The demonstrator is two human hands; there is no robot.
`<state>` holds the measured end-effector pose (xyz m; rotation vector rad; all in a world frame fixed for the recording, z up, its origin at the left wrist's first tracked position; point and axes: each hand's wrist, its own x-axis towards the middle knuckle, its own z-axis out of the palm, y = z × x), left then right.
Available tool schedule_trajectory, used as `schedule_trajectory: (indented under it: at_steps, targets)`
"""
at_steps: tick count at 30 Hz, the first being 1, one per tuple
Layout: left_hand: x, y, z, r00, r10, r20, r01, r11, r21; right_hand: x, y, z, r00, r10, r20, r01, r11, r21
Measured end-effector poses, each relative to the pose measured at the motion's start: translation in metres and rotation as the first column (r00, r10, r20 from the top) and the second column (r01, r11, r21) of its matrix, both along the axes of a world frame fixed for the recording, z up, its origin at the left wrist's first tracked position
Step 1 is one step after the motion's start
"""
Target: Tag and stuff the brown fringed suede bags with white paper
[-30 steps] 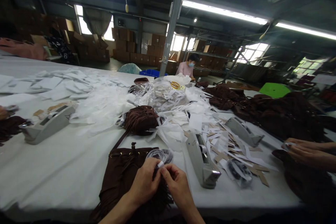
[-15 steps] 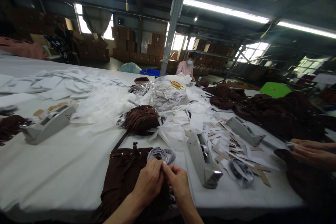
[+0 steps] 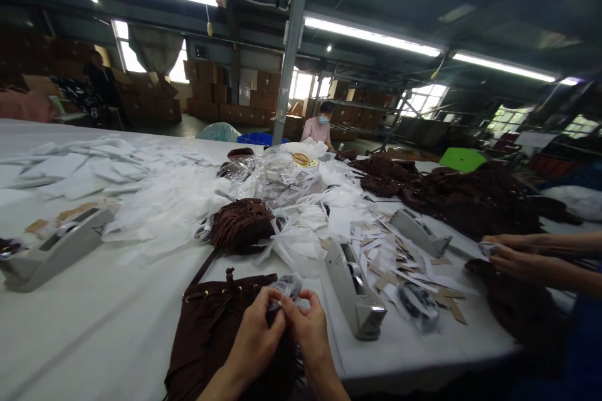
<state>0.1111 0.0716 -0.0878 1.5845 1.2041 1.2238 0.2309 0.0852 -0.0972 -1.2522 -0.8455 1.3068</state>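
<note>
A dark brown fringed bag [image 3: 207,332] lies flat on the white table [image 3: 94,319] right in front of me. Over its right side, my left hand [image 3: 256,338] and my right hand [image 3: 305,329] meet, both with fingers pinched on a small clear plastic wrapper [image 3: 286,286] at the bag's top edge. What the wrapper covers is too small to make out. A grey tape dispenser [image 3: 350,291] stands just right of my right hand. A second brown fringed bag [image 3: 239,225] lies bunched up farther back, its strap running toward the near bag.
Two more grey tape dispensers [image 3: 51,250] [image 3: 416,232] sit left and right. White and tan paper scraps [image 3: 399,257] and clear bags [image 3: 277,175] litter the middle. A co-worker's hands [image 3: 512,257] handle brown bags [image 3: 475,200] at right. Another person [image 3: 317,128] stands far back.
The view has shifted down and right. My hands stayed together on the clear wrapper and moved slightly up the bag. The co-worker's hands at right shifted a little.
</note>
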Motion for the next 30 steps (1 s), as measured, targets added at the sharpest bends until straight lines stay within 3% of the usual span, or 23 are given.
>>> schedule_trajectory:
  at_steps: [4,8,14,20,22,24,26,28,30]
  targets:
    - [0.001,0.004,0.007,0.945,-0.032,0.327,0.098,0.977,-0.188,-0.004,-0.002,0.002,0.993,0.044,-0.112,-0.035,0.996,0.082]
    - [-0.002,0.012,0.016,0.828,-0.045,0.559,0.294,0.884,-0.364,-0.007,0.001,0.007,0.985,0.084,-0.153,-0.060,0.986,0.157]
    - [-0.006,0.027,0.033,0.827,0.032,0.562,0.240,0.883,-0.403,-0.002,0.017,0.013,0.976,0.212,-0.051,-0.194,0.950,0.244]
    - [-0.012,0.036,0.024,0.788,0.044,0.614,0.288,0.855,-0.431,0.011,0.027,0.009,0.933,0.321,0.160,-0.354,0.895,0.271]
    - [-0.017,0.039,0.019,0.822,0.056,0.567,0.254,0.855,-0.452,0.021,0.026,0.012,0.914,0.241,0.327,-0.340,0.894,0.292]
    - [-0.021,0.043,0.016,0.871,0.035,0.490,0.228,0.855,-0.465,0.032,0.025,0.020,0.836,0.054,0.545,-0.313,0.864,0.394]
    - [-0.023,0.046,0.014,0.920,-0.022,0.391,0.217,0.859,-0.463,0.040,0.026,0.031,0.679,-0.109,0.726,-0.401,0.773,0.492]
    - [-0.022,0.048,0.014,0.959,-0.045,0.278,0.164,0.891,-0.424,0.041,0.029,0.042,0.521,-0.128,0.844,-0.582,0.670,0.460]
    - [-0.020,0.049,0.015,0.984,-0.014,0.175,0.078,0.929,-0.362,0.038,0.036,0.048,0.410,-0.047,0.911,-0.717,0.601,0.354]
